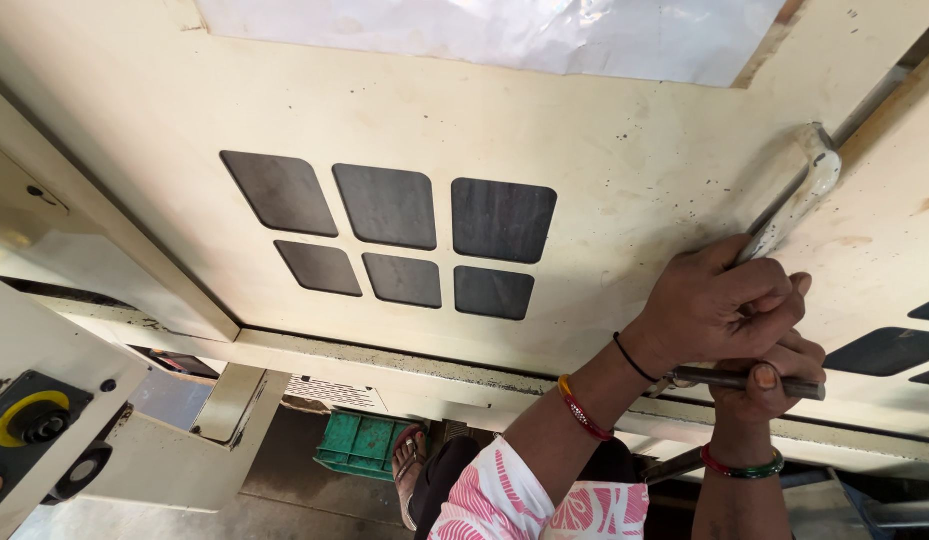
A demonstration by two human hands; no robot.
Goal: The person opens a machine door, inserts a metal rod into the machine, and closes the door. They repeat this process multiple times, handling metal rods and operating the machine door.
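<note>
A cream machine door (604, 150) fills the view, with a long metal handle (809, 180) at its right edge. My left hand (719, 305) is shut around the lower end of that handle; its wrist wears a black thread and an orange-red bangle. Just below it, my right hand (769, 385) grips a thin grey metal rod (799, 388) that lies roughly level, its end poking out to the right. This wrist carries a green and red bangle. The two hands touch each other.
Six dark rounded panels (389, 235) sit in the door, under a window covered with plastic sheet (504, 30). A black and yellow knob (29, 420) is at lower left. Below are a green crate (356, 442) and my sandalled foot (408, 462).
</note>
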